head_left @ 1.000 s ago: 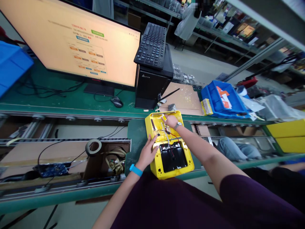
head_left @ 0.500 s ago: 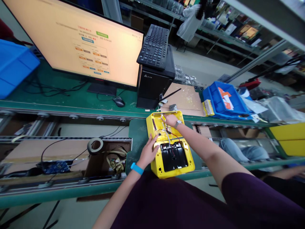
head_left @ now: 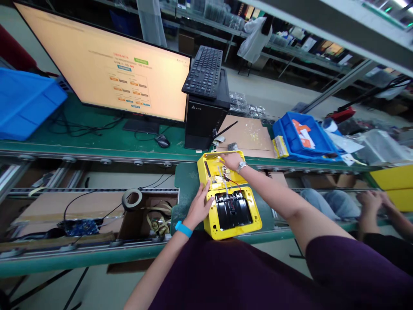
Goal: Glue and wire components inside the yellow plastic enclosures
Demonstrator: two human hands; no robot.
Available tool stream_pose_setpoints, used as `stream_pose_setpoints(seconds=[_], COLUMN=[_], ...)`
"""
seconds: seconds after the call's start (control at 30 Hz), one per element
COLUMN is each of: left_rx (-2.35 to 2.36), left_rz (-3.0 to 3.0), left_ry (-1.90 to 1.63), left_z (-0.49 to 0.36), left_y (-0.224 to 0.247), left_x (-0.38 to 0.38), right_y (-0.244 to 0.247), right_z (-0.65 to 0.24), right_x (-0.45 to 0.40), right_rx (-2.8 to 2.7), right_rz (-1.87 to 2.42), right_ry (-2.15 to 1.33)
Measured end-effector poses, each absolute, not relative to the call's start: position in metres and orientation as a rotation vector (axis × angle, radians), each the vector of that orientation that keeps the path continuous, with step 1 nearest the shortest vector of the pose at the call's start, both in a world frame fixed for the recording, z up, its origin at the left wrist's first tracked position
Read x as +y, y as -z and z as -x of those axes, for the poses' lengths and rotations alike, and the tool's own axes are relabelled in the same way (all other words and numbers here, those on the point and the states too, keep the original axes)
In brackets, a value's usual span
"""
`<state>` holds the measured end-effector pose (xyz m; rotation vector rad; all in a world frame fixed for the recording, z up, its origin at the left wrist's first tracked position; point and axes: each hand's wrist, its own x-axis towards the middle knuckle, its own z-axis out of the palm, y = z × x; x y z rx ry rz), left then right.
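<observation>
An opened yellow case point(head_left: 213, 224) lies on a green board point(head_left: 185, 193) near my body, its two halves side by side. The near half has a black compartment; red, black and white wires run into the far half. My left hand point(head_left: 199, 206) rests with its fingers spread on the left edge of the case, where the halves meet. Over the far half is my right hand point(head_left: 231, 161), its fingers bent down inside the shell near the white wire. Whatever those fingertips hold is too small to make out.
Behind the case stand a black computer tower point(head_left: 204, 120) with a keyboard point(head_left: 204, 71), a monitor point(head_left: 129, 77) and a mouse point(head_left: 162, 141). A blue bin point(head_left: 290, 133) is at right, a tape roll point(head_left: 131, 199) at left. Another person's hands point(head_left: 371, 202) show at far right.
The view has shifted slightly. My right hand stays over the far half, with its fingers moved a little. Another person's hands have come into view at the right.
</observation>
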<state>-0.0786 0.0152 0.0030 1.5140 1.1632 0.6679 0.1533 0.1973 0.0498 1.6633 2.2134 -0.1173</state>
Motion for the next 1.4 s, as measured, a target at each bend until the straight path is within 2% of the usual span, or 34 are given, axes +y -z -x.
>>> stream_pose_setpoints(seconds=[0.1, 0.23, 0.57, 0.73, 0.87, 1.03, 1.13, 1.4], left_rx=[1.181, 1.215, 1.282, 1.275, 1.256, 1.297, 1.328, 1.332], left_rz=[-1.514, -1.509, -1.545, -1.604, -1.612, -1.558, -1.448, -1.405], left_ry=[-0.665, -0.645, -0.635, -0.644, -0.613, -0.639, -0.615, -0.593], left_z=[0.08, 0.076, 0.066, 0.069, 0.071, 0.068, 0.066, 0.065], left_y=[-0.003, 0.002, 0.001, 0.003, 0.003, 0.004, 0.007, 0.014], left_x=[0.002, -0.009, 0.001, 0.005, 0.005, -0.01, -0.026, -0.059], right_y=[-0.059, -0.05, -0.022, -0.032, -0.055, -0.063, -0.055, -0.039], right_z=[-0.185, -0.216, -0.21, -0.207, -0.227, -0.24, -0.235, -0.232], right_x=[0.163, 0.119, 0.122, 0.124, 0.084, 0.008, -0.021, -0.038], right_rx=[2.175, 2.096, 2.034, 2.027, 2.083, 2.076, 2.017, 2.102], right_rz=[-2.014, -2.522, -2.413, -2.411, -2.663, -3.135, -3.19, -3.102], right_ry=[0.071, 0.221, 0.415, 0.441, 0.546, 0.878, 0.983, 0.886])
